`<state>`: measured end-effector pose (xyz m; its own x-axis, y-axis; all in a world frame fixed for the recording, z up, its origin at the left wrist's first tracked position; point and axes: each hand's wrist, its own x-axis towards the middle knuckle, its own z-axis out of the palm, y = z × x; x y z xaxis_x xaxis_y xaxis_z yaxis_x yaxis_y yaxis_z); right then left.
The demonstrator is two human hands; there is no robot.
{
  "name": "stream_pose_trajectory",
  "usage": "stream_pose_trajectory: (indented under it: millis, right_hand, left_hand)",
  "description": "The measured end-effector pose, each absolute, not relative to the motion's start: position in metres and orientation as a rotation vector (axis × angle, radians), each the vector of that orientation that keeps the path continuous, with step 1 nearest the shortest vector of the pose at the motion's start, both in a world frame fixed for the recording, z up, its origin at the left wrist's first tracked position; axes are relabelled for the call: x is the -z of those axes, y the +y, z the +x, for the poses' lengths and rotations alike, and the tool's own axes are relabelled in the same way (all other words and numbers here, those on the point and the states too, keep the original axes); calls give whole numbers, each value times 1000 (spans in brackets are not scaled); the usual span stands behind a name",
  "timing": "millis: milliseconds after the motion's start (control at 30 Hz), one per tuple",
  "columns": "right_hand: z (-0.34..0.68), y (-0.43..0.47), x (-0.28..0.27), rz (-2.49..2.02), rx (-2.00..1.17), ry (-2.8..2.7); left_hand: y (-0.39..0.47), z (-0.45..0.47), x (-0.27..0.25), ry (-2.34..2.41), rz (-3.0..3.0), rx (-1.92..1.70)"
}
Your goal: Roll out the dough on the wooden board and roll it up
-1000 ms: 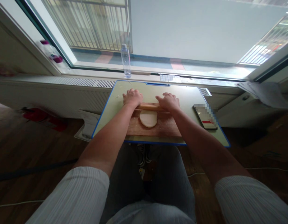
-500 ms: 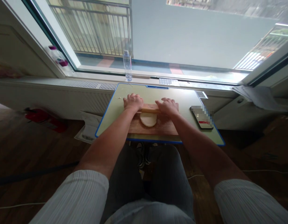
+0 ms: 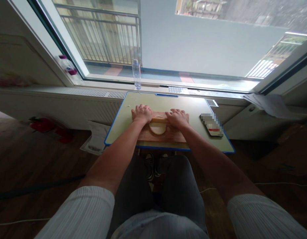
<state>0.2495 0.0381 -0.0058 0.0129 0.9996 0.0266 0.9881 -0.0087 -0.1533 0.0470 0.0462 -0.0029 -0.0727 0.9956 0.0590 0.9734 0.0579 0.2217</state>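
A wooden rolling pin lies crosswise over a flat, pale round of dough. My left hand is closed over the pin's left end, and my right hand presses down on its right end. Both handles are hidden under my fingers. Most of the dough shows on my side of the pin, with a thin edge of it beyond. Beneath it all is a brown wooden board, set on a small pale green table with a blue rim.
A phone lies on the table's right side. Dough crumbs dot its left part. A clear bottle stands on the windowsill behind, another bottle with purple cap at far left. A red fire extinguisher is by the radiator.
The pin has rolled a little toward me over the dough, so that a thin edge now shows beyond it. My hands moved with it, and the camera view has shifted slightly.
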Motion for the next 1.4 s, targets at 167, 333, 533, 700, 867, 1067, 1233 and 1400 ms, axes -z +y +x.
stream_pose_trajectory:
  millis: [167,333,533,700,867,1067,1233,1400]
  right_hand:
    - [246,22,2,-2120,-32,-2242]
    - [246,7,3,-2106,24,-2224]
    - [246,-12,2,-2067,32,-2185]
    - [246,-24,5,-2052,43,-2148]
    - [247,-31,8,-2001,76,-2146]
    - [244,-35,-2,-2047,28,-2179]
    - [244,-28,-5,-2064,-17,-2217]
    - [247,-12,-1,-2034,55,-2273]
  left_hand:
    - [37,47,6,2207,2075,-316]
    - [22,49,6,2233,2096,-343]
    - [2,51,10,2262,2100,-423]
    - [-13,51,9,2257,2120,-456]
    - [-23,50,11,2240,2171,-474]
    - [-21,50,11,2240,2167,-479]
    - [-9,50,9,2230,2125,-415]
    - [8,48,6,2192,2114,-322]
